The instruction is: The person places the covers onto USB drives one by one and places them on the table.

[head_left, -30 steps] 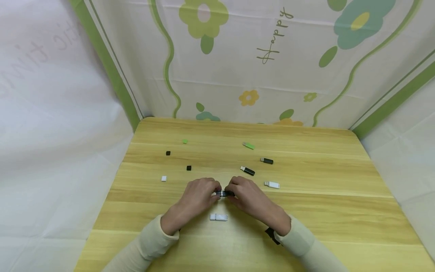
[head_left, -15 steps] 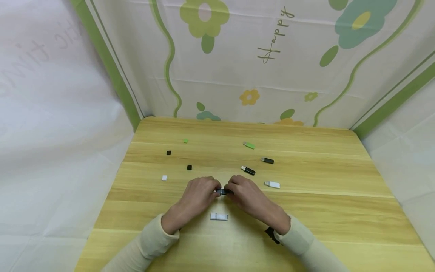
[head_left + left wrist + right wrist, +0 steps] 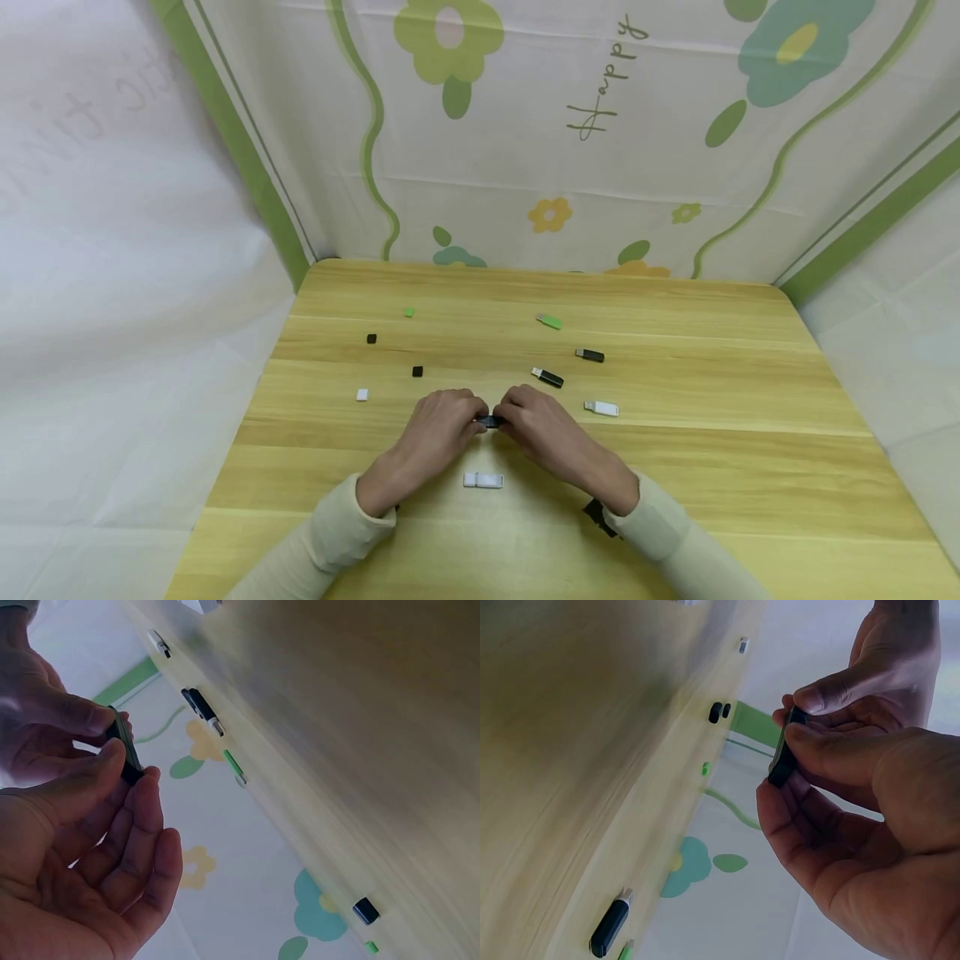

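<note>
A person's left hand (image 3: 437, 423) and right hand (image 3: 546, 429) meet over the wooden table (image 3: 675, 500), each pinching one end of a dark USB stick (image 3: 491, 422) between thumb and fingers, so the stick lies between the two sets of fingertips. Just below the hands, on the side nearer the person, a white stick with its cap on (image 3: 483, 481) lies on the tabletop. Beyond and to the left of the left hand are a white cap (image 3: 362, 395), a nearer black cap (image 3: 417, 372), a farther black cap (image 3: 371, 339) and a green cap (image 3: 408, 312). Right of the right hand lies an uncapped white stick (image 3: 602, 408); beyond that hand are a glossy black stick (image 3: 547, 377), a second black stick (image 3: 590, 355) and, farthest off, a green stick (image 3: 550, 322).
</note>
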Tool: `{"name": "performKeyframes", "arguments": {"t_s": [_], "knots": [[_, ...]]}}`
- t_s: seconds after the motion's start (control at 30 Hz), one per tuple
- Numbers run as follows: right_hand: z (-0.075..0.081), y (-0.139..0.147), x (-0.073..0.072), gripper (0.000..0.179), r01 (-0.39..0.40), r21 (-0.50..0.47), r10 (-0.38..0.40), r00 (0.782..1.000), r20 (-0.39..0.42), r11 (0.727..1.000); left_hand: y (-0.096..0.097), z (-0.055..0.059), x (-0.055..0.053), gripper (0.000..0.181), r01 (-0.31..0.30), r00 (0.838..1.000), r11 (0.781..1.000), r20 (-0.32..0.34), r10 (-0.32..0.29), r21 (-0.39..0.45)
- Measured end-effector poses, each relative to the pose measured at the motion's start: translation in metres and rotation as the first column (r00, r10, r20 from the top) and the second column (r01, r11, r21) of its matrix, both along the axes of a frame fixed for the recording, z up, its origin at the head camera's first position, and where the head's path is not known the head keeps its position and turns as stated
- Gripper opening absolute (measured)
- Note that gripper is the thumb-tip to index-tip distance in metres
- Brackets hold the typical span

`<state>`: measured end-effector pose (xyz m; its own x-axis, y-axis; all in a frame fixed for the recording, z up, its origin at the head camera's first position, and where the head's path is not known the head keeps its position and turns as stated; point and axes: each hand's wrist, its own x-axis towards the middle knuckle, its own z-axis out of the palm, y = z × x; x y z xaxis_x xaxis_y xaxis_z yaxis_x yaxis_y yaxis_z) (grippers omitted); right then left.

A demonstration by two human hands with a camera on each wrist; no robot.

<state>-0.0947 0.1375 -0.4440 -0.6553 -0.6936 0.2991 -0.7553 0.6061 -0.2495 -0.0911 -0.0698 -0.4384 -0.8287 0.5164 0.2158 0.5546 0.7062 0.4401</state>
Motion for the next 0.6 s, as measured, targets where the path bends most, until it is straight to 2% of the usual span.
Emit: {"name": "performKeyframes", "arguments": {"t_s": [0.2, 0.6], "knots": [[0.0, 0.0, -0.004, 0.012, 0.009, -0.016, -0.008, 0.997, 0.074, 1.0, 0.001, -0.001, -0.004, 0.011, -0.024, 1.0, 0.999, 0.009, 0.024, -0.036], [-0.008, -0.003, -0.011, 0.012, 0.011, 0.012, -0.013, 0.986, 0.169, 1.0, 0.002, -0.009, -0.012, 0.011, -0.05, 0.993, 0.995, 0.103, 0.058, -0.082]]}}
